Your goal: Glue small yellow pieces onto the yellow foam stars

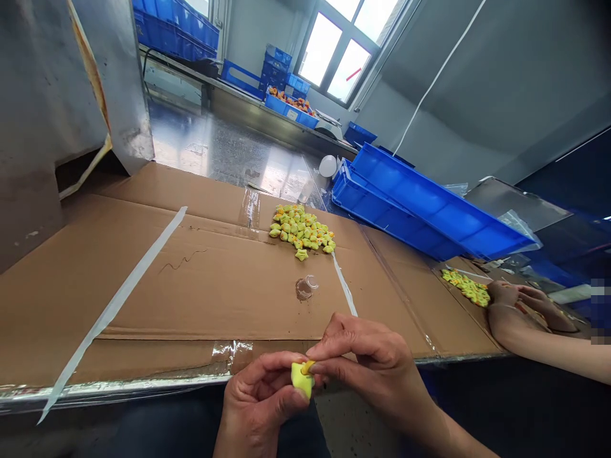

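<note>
My left hand is closed, holding a small yellow-green star-shaped piece between thumb and fingers, just off the table's front edge. Against that piece, my right hand pinches a tiny orange-yellow part with thumb and forefinger. Beyond the hands lies a pile of similar yellow-green pieces with orange spots, one star-shaped piece resting at its near edge. Between pile and hands is a small clear cup, apparently lying tilted. Its contents cannot be made out.
Cardboard covers the table, with a white tape strip across its left part. Blue crates stand at the back right. Another person's hands work at the far right beside a second yellow-green pile. A metal housing rises at left.
</note>
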Demonstrator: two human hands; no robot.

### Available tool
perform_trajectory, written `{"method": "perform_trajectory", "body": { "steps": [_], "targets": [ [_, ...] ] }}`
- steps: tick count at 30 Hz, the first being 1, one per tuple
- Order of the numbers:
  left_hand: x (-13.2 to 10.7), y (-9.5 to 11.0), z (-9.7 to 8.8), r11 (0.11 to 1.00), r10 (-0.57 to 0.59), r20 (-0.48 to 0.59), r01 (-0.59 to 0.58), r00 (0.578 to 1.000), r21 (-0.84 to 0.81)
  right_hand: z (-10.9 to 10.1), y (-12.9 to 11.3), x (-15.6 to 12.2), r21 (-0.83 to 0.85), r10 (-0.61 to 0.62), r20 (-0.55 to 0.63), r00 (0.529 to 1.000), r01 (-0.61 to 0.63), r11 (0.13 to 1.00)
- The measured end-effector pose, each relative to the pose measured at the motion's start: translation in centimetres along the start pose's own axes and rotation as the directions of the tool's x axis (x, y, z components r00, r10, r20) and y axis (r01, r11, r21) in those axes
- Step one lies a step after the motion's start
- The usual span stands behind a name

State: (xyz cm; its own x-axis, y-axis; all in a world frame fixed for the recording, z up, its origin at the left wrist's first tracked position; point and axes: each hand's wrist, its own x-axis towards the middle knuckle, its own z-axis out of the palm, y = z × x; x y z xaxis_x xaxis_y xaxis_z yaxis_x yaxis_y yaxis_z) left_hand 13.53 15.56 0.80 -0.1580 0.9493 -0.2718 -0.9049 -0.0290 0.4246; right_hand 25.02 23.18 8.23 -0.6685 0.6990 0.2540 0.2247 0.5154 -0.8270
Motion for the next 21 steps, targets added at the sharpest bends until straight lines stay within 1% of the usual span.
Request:
{"method": "perform_trajectory", "body": {
  "steps": [5, 14, 17, 19, 21],
  "targets": [
    [0.05, -0.2, -0.15, 1.0, 0.012, -0.006, -0.012, 1.0, 0.007, -0.24, 0.01, -0.09, -0.076, -0.047, 0.041, 0.998, 0.05, 0.996],
    [0.2, -0.49, -0.72, 1.0, -0.012, 0.001, 0.012, 1.0, 0.022, -0.18, 0.0, -0.49, -0.055, -0.061, 0.067, 0.996, 0.065, 0.996],
    [0.26, -0.6, -0.95, 0.999, -0.01, 0.012, 0.01, 1.0, 0.052, -0.21, 0.1, -0.58, -0.069, -0.061, 0.064, 0.996, 0.066, 0.995],
    [0.3, -0.52, -0.99, 0.998, -0.003, 0.02, 0.002, 1.0, 0.058, -0.18, 0.06, -0.57, -0.071, -0.062, 0.041, 0.997, 0.065, 0.995],
    [0.3, -0.22, -0.91, 0.999, -0.014, 0.046, 0.013, 0.999, 0.03, -0.07, -0.08, -0.54, -0.012, -0.032, 0.012, 0.999, 0.032, 0.999]
  ]
}}
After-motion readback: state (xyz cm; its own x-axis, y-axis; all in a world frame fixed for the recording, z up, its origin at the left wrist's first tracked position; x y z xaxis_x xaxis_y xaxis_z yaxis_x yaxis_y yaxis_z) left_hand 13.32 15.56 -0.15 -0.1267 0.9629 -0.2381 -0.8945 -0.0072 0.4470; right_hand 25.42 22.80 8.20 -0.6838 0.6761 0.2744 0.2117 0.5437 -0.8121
